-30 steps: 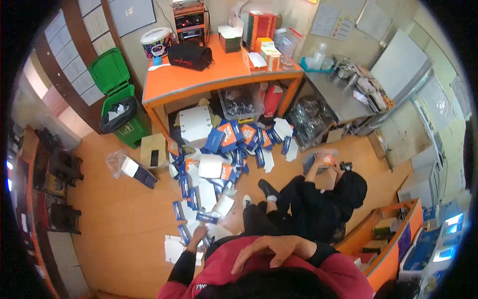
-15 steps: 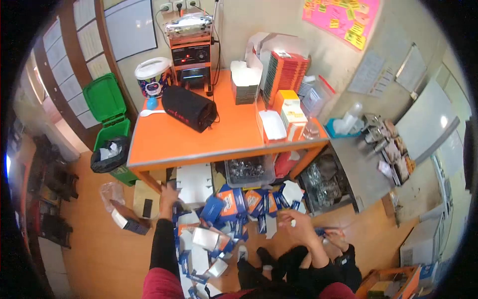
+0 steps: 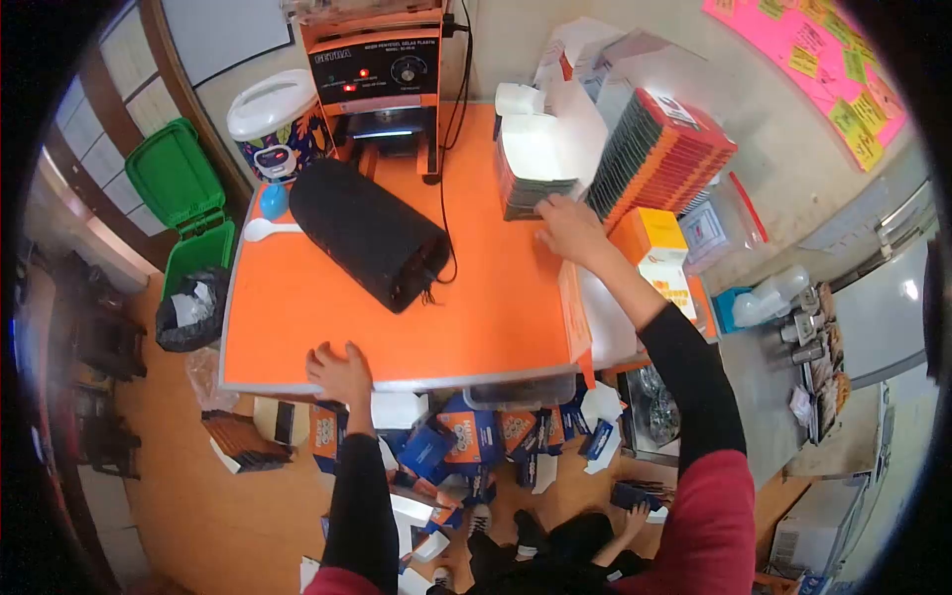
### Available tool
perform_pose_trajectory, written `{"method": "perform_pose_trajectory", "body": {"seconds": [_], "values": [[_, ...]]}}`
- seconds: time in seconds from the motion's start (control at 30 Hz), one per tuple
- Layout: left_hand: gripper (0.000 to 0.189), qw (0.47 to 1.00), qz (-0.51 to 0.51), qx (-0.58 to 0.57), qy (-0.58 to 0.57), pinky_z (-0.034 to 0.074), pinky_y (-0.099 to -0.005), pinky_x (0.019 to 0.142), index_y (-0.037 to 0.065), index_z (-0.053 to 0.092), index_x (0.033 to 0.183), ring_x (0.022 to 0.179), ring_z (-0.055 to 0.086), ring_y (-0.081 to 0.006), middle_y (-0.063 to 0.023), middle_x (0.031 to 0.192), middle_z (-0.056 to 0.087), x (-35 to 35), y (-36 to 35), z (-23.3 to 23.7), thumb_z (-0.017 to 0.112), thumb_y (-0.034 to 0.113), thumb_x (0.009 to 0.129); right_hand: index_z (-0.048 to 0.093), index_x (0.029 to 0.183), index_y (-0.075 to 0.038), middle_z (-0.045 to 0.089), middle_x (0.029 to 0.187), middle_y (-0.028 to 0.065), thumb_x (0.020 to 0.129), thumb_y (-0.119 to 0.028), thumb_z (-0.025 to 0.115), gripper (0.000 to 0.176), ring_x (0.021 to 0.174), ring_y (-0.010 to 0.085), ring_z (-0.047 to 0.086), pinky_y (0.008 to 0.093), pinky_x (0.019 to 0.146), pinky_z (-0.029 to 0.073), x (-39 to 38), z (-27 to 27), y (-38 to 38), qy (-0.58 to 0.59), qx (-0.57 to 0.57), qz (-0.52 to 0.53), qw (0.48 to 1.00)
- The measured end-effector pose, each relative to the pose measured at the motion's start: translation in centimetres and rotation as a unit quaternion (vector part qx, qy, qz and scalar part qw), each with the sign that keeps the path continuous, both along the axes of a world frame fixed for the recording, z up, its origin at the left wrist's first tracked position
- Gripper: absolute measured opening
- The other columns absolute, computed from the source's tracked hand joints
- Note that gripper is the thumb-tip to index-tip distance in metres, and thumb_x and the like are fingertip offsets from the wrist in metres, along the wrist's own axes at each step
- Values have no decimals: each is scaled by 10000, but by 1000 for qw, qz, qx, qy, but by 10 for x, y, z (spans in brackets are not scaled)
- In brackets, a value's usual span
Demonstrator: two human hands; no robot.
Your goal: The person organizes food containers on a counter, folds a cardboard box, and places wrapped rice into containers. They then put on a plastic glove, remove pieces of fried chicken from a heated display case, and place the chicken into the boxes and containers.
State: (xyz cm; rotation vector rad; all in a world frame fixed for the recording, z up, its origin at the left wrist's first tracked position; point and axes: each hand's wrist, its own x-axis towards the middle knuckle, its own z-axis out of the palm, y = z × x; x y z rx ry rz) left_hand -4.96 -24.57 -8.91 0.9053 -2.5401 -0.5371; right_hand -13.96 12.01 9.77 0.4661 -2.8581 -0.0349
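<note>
My left hand [image 3: 340, 375] rests at the front edge of the orange table [image 3: 476, 327], fingers spread and holding nothing. At the front of the stack of open white-lined boxes [image 3: 538, 159] is my right hand [image 3: 573, 230], its fingers touching or close to the stack's lower edge; whether it grips anything is not clear. To its right stands a tall stack of red and green flat boxes [image 3: 659, 154]. A yellow and white box [image 3: 654, 238] lies just beyond my right wrist. The black cloth-covered bundle [image 3: 367, 233] lies between my hands and the sealing machine [image 3: 377, 74].
A rice cooker [image 3: 278, 124], blue ball [image 3: 273, 201] and white spoon [image 3: 270, 229] are at the table's left. Blue and orange boxes [image 3: 466, 431] cover the floor below. A co-worker's hand [image 3: 636, 518] is near dark boxes at lower right. A green bin [image 3: 198, 238] stands left.
The view has moved closer to the table. My left hand has come up to the table edge, and my right hand has reached up and forward to the white-lined boxes.
</note>
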Motion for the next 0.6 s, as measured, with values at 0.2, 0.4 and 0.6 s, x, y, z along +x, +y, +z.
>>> {"method": "perform_pose_trajectory", "body": {"seconds": [0.2,0.4,0.6], "values": [[474,999,4,-33,-1,297,-607,820,120,483,1097,1177,322,-305,-122,1239,378,-7,1,0,561,407,728,442,1078,-77,547,899,128,667,-45,594,440,865,279,555,405,759,432,-108,-42,0,41,92,-100,990],[466,1000,-1,-7,-6,296,-599,820,117,478,1100,1174,316,-322,-134,1239,370,-8,1,9,544,405,739,562,904,-83,612,830,115,694,-53,551,212,817,283,596,406,686,461,-152,-70,-13,-39,17,-49,998],[472,999,-4,-15,-28,276,-604,840,119,472,1112,1181,304,-323,-145,1243,362,-9,1,10,505,434,762,573,894,-101,614,848,79,755,-80,512,153,827,264,604,385,687,462,-156,-68,-57,-43,13,-2,999]]}}
